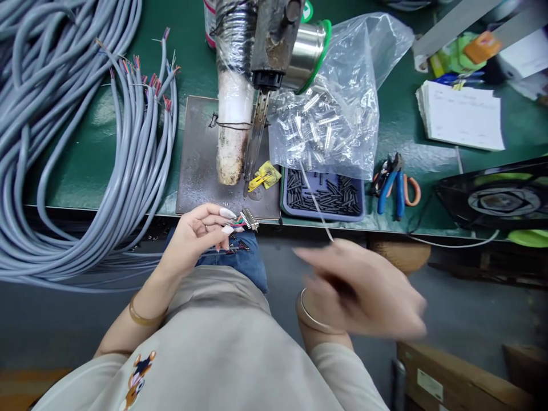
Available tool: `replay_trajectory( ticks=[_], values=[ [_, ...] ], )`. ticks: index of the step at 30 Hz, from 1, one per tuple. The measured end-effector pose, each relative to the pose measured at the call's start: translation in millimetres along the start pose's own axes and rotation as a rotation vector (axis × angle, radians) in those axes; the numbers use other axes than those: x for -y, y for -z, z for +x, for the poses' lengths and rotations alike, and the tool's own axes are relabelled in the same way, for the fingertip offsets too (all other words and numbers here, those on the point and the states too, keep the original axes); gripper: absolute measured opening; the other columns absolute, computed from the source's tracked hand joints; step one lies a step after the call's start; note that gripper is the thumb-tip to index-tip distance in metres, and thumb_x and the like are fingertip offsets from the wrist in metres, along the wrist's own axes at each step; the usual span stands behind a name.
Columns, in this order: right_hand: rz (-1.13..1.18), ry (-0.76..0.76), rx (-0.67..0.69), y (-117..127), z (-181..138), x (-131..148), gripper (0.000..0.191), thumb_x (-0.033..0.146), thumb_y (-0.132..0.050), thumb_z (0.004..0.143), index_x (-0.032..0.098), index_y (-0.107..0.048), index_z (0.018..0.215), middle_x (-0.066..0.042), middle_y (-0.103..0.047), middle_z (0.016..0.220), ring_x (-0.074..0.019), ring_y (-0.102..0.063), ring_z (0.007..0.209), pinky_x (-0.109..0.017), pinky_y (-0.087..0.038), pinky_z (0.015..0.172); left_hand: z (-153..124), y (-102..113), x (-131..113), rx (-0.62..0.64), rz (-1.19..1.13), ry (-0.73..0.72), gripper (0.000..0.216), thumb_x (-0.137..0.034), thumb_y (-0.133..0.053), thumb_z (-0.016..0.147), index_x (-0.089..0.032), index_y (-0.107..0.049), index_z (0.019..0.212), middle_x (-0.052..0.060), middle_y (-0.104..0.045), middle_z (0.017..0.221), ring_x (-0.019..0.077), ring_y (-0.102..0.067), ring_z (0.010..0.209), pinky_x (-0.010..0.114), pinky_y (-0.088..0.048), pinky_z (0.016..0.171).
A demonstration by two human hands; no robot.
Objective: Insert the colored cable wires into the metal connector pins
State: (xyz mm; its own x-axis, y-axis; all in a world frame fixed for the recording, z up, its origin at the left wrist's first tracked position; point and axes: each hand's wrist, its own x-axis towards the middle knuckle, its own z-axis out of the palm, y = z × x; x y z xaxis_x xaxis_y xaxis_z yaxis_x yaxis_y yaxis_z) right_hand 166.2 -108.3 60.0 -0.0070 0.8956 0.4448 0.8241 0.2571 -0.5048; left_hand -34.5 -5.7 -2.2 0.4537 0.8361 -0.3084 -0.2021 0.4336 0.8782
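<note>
Grey metal connector (249, 219) with short coloured wires is pinched between the fingertips of the left hand (194, 235), just at the front edge of the green bench (85, 171), below the dark plate (199, 165) and the soldering iron (256, 142). The right hand (363, 291) is blurred, so I cannot tell how far it is closed. A thin wire (315, 202) runs from it up toward the plastic bag (342, 114).

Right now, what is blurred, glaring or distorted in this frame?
Head view: the right hand is smeared by motion blur; the left hand and the connector it pinches are sharp; the plastic bag shows glare; the wide lens bows the green table edge.
</note>
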Motion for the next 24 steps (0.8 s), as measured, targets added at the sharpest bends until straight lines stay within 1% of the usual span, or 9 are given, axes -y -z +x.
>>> replay_trajectory(
  ticks=[1,3,6,8,11,14,19,21,24],
  values=[
    [-0.034,0.036,-0.032,-9,9,-2,0.008,0.032,-0.066,0.096,0.03,-0.073,0.099,0.007,-0.058,0.054,-0.0127,-0.05,0.046,-0.031,-0.038,0.052,-1,1,1,0.012,0.0,0.014,0.029,-0.022,-0.086,0.072,-0.016,-0.068,0.094,0.003,-0.077,0.075,0.0104,-0.065,0.05,0.019,-0.051,0.047],
    [-0.057,0.124,0.067,-26,22,-4,0.013,0.032,-0.066,0.098,0.021,-0.071,0.103,0.005,-0.067,0.064,-0.0101,-0.056,0.05,-0.028,-0.04,0.054,-3,2,3,0.044,0.005,0.045,0.035,-0.024,-0.088,0.072,-0.017,-0.066,0.098,0.003,-0.078,0.079,0.0107,-0.066,0.052,0.019,-0.053,0.05],
    [-0.146,0.201,0.238,-43,28,-2,0.018,0.03,-0.062,0.1,0.018,-0.069,0.089,0.003,-0.07,0.066,-0.0112,-0.061,0.053,-0.029,-0.037,0.054,-6,5,8,0.116,0.022,0.085,0.043,-0.023,-0.087,0.073,-0.019,-0.062,0.107,0.003,-0.079,0.086,0.0109,-0.069,0.057,0.02,-0.056,0.056],
    [-0.19,0.211,0.336,-49,27,0,0.02,0.026,-0.06,0.1,0.019,-0.066,0.082,0.003,-0.069,0.065,-0.0125,-0.06,0.051,-0.031,-0.031,0.051,-8,7,11,0.189,0.036,0.107,0.045,-0.018,-0.085,0.074,-0.02,-0.059,0.111,0.001,-0.078,0.084,0.0106,-0.069,0.059,0.019,-0.056,0.058],
    [-0.19,0.222,0.462,-51,24,2,0.018,0.021,-0.06,0.098,0.019,-0.064,0.081,0.003,-0.069,0.064,-0.0124,-0.058,0.049,-0.031,-0.023,0.049,-9,9,14,0.3,0.035,0.145,0.049,-0.012,-0.084,0.072,-0.019,-0.058,0.113,-0.003,-0.074,0.073,0.0097,-0.067,0.058,0.017,-0.053,0.057],
    [-0.149,0.21,0.522,-47,25,1,0.016,0.019,-0.058,0.099,0.018,-0.063,0.084,0.003,-0.067,0.065,-0.011,-0.056,0.05,-0.031,-0.022,0.05,-11,11,17,0.337,-0.005,0.183,0.049,-0.013,-0.089,0.068,-0.019,-0.06,0.108,-0.003,-0.073,0.069,0.0082,-0.061,0.051,0.016,-0.048,0.05],
    [0.068,0.242,0.448,-29,27,2,0.026,0.028,-0.051,0.106,0.02,-0.061,0.084,0.005,-0.068,0.069,-0.008,-0.055,0.054,-0.026,-0.032,0.053,-16,16,19,0.33,-0.092,0.158,0.03,-0.033,-0.091,0.07,-0.016,-0.069,0.083,-0.001,-0.066,0.057,0.0067,-0.048,0.039,0.018,-0.037,0.039],
    [0.095,0.197,0.334,-17,27,5,0.026,0.032,-0.052,0.106,0.022,-0.064,0.085,0.006,-0.067,0.067,-0.0072,-0.054,0.053,-0.025,-0.036,0.055,-17,17,19,0.31,-0.096,0.144,0.031,-0.037,-0.091,0.068,-0.015,-0.07,0.074,0.003,-0.068,0.058,0.0068,-0.046,0.038,0.019,-0.035,0.037],
    [-0.043,0.036,0.104,2,27,1,0.027,0.035,-0.053,0.105,0.025,-0.067,0.085,0.005,-0.066,0.064,-0.0084,-0.053,0.051,-0.027,-0.038,0.056,-17,19,19,0.245,-0.07,0.126,0.029,-0.038,-0.091,0.069,-0.015,-0.074,0.072,0.006,-0.071,0.06,0.006,-0.044,0.038,0.018,-0.033,0.037]
  ],
)
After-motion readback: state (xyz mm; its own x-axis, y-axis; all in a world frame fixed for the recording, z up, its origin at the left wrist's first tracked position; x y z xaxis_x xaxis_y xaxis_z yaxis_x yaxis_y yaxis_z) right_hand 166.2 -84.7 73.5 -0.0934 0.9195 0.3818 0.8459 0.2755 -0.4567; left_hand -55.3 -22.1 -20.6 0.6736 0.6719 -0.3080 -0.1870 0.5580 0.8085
